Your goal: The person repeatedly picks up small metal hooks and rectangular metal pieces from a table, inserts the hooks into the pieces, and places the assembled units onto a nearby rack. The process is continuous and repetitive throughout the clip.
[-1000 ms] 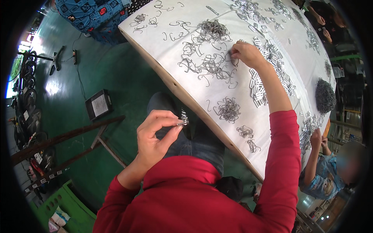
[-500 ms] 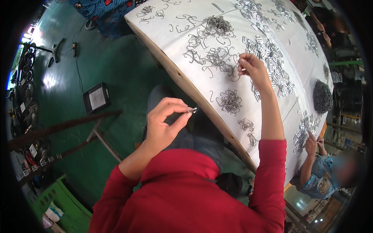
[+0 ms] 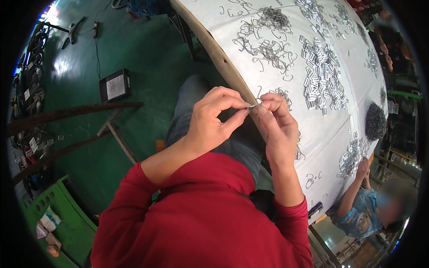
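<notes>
Above the table's near edge my two hands meet, fingertip to fingertip. My left hand (image 3: 210, 118) pinches a small silver metal buckle (image 3: 252, 106) between thumb and forefinger. In my right hand (image 3: 280, 131) a thin bent wire hook (image 3: 259, 94) is pinched against the buckle; whether it passes through a slot is too small to tell. Loose wire hooks (image 3: 271, 52) lie tangled on the white table (image 3: 300, 96), with a denser heap of hooks (image 3: 275, 18) farther off. Beyond my right hand spreads a pile of flat silver buckles (image 3: 322, 78).
A wooden rim (image 3: 225, 60) edges the table. A dark wire heap (image 3: 376, 121) and another buckle pile (image 3: 351, 158) lie at the right, where a co-worker's hands (image 3: 363, 170) work. On the green floor stand a black tray (image 3: 115, 85) and a rusty metal frame (image 3: 89, 109).
My right hand has come back from the hooks on the table to my left hand, bringing a wire hook against the buckle. My view has shifted slightly.
</notes>
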### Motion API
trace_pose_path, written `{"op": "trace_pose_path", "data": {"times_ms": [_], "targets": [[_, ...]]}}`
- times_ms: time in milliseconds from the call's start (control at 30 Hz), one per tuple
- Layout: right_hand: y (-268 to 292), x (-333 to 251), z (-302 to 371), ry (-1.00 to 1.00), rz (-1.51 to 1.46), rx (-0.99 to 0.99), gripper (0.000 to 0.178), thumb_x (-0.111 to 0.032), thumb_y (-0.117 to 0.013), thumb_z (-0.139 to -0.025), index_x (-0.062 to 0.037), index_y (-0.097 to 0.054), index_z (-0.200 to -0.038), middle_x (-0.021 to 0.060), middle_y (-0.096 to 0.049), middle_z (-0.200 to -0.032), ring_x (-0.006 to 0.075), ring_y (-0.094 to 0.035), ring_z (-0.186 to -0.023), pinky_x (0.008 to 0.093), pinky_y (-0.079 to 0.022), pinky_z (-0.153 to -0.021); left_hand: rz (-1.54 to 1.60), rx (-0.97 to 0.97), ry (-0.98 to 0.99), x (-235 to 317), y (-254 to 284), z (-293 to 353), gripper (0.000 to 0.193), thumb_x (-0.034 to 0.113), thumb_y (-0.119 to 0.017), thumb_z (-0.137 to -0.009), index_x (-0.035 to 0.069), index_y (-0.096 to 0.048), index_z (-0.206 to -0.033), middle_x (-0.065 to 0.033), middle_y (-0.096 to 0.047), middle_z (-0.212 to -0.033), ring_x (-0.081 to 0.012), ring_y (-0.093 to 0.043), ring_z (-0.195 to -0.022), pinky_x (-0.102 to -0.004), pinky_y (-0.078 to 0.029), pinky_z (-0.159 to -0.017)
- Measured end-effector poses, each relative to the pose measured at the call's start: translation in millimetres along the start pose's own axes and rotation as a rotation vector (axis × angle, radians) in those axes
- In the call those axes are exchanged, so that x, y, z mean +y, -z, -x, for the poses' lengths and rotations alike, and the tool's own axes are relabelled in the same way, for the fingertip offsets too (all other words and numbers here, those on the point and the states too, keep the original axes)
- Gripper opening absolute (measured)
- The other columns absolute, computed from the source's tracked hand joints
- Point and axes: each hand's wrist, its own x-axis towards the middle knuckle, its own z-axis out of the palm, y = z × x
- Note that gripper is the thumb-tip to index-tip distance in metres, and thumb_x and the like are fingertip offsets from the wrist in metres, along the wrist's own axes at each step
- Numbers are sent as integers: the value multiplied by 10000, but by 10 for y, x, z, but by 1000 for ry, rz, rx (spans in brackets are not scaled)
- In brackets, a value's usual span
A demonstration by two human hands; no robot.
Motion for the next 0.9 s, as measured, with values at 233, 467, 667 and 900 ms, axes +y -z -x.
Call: {"op": "trace_pose_path", "data": {"times_ms": [233,467,667,900], "targets": [[-76,121,82,237,-1,123,71,-18,-589,-878,-24,-595,-949,59,-419,-1135,93,-467,-913,232,-405,-804,-7,-26,-93,22,-90,6,189,-17,-728,-683,49,-668,-849,-60,-628,-859,-220,-595,-790,-312,-478,-670],[87,262,220,458,140,94,61,-36,-600,-858,-31,-589,-917,103,-428,-1097,187,-451,-1006,283,-381,-882,-51,-195,-157,-485,-479,-782,132,82,-628,-826,33,-683,-936,-97,-647,-917,-241,-619,-869,-321,-484,-755],[176,215,350,477,260,76,106,-32,-638,-814,-46,-605,-914,112,-490,-1033,225,-507,-949,312,-425,-832,-171,-531,-492,-668,-1760,-1205,146,204,-657,-794,71,-694,-844,-63,-636,-851,-253,-600,-857,-372,-481,-749],[204,197,391,496,268,43,98,-23,-642,-813,-36,-609,-904,118,-483,-1043,219,-510,-952,316,-428,-839,-591,-615,-429,-574,-2433,-1154,168,207,-662,-772,66,-641,-861,-81,-593,-879,-258,-583,-908,-411,-479,-763]]}}
